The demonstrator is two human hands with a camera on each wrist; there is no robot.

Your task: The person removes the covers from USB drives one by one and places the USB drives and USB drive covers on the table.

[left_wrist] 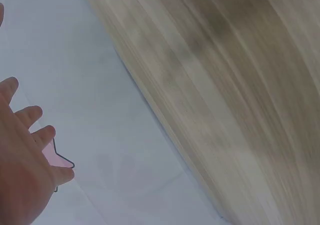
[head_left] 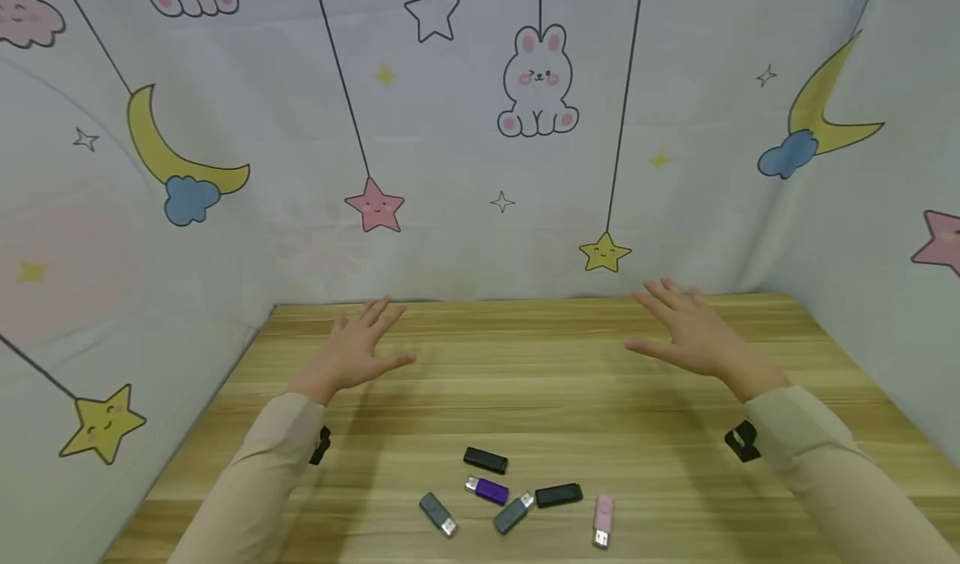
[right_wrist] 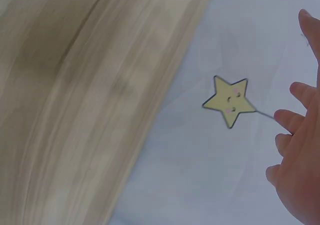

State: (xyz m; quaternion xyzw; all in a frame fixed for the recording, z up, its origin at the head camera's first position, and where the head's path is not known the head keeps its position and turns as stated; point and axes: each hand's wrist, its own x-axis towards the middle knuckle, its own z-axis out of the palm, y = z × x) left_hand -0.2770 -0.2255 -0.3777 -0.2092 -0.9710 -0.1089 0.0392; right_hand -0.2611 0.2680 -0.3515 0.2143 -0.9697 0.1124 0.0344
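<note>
Both hands hover over the wooden table with fingers spread and nothing in them. My left hand (head_left: 356, 354) is at the left in the head view, and its fingers (left_wrist: 44, 135) show at the left edge of the left wrist view. On the right is my right hand (head_left: 693, 331), also seen in the right wrist view (right_wrist: 302, 155). Nearer to me, between the forearms, lie several USB flash drives: a black one (head_left: 485, 461), a purple one (head_left: 491, 491), a grey one (head_left: 435, 511), another grey one (head_left: 512, 515), a second black one (head_left: 558, 496) and a pink one (head_left: 603, 516).
The wooden table (head_left: 517, 381) ends at a white cloth backdrop (head_left: 465, 256) printed with stars, moons and rabbits. Cloth also hangs along the left and right sides. Dark straps (head_left: 742, 441) show at both wrists.
</note>
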